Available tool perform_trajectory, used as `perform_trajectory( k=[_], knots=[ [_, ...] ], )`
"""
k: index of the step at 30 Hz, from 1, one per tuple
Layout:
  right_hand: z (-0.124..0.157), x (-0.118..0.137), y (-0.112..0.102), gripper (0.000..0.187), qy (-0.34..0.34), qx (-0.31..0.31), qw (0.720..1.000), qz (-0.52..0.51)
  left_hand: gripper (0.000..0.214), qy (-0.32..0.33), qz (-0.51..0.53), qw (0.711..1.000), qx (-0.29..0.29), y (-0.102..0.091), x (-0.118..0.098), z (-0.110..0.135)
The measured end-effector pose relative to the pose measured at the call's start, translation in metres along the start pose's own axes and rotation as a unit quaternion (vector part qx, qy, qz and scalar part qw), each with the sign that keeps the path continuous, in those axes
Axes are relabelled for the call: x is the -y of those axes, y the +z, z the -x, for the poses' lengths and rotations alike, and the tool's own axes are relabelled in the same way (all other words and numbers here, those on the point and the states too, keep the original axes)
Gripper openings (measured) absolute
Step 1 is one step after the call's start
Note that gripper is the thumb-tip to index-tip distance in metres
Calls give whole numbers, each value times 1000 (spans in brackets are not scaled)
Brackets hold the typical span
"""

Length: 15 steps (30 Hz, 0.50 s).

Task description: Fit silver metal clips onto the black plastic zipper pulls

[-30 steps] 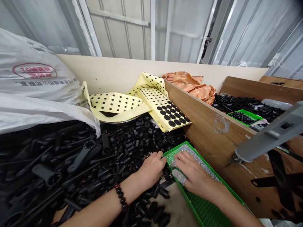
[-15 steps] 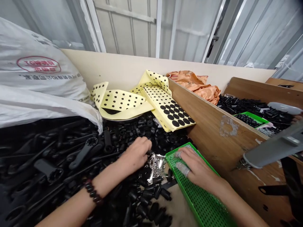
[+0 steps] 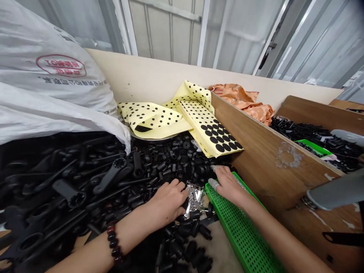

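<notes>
My left hand [image 3: 167, 201], with a dark bead bracelet [image 3: 113, 242] at the wrist, is at the left edge of a small heap of shiny metal clips [image 3: 195, 197]. Its fingers are curled and the tips are largely hidden; what they hold, if anything, does not show. Across the far end of a long green perforated tray [image 3: 241, 231] reaches my right hand [image 3: 229, 185]. Its thumb and index finger, both wrapped in a greyish covering, are apart and near black round parts [image 3: 199, 168]. Tiny shiny bits lie along the tray's right side.
Yellow sheets with black round stickers [image 3: 217, 134] lie behind the black parts. A white sack [image 3: 71, 98] stands at left above long black pieces [image 3: 110, 176]. To the right are a wooden partition [image 3: 256, 151], a grey tool [image 3: 335, 193] and an orange bag [image 3: 250, 106].
My right hand has moved from inside the tray to its far end, fingers reaching beyond the rim. My left hand has shifted slightly nearer me beside the clips. The view has turned slightly left.
</notes>
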State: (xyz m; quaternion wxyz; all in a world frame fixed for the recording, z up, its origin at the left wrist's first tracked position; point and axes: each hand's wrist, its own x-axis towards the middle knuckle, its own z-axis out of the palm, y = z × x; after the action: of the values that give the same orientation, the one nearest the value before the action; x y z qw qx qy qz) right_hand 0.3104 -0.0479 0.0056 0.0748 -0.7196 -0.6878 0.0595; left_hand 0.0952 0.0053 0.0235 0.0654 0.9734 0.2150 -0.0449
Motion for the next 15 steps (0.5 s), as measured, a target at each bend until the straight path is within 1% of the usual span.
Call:
perform_trajectory(
  k=[3,9,15],
  knots=[
    [-4,8,3,46,-14,2,1000,-9,17,-8,-6,1000,10,2,1,0],
    [-12,19,7,41,-40,-2,998,-44,15,-9,-6,1000,13,-1,6,3],
    [-17,33,13,37,-71,-2,995,-68,14,-2,-7,1000,5,3,7,4]
  ],
)
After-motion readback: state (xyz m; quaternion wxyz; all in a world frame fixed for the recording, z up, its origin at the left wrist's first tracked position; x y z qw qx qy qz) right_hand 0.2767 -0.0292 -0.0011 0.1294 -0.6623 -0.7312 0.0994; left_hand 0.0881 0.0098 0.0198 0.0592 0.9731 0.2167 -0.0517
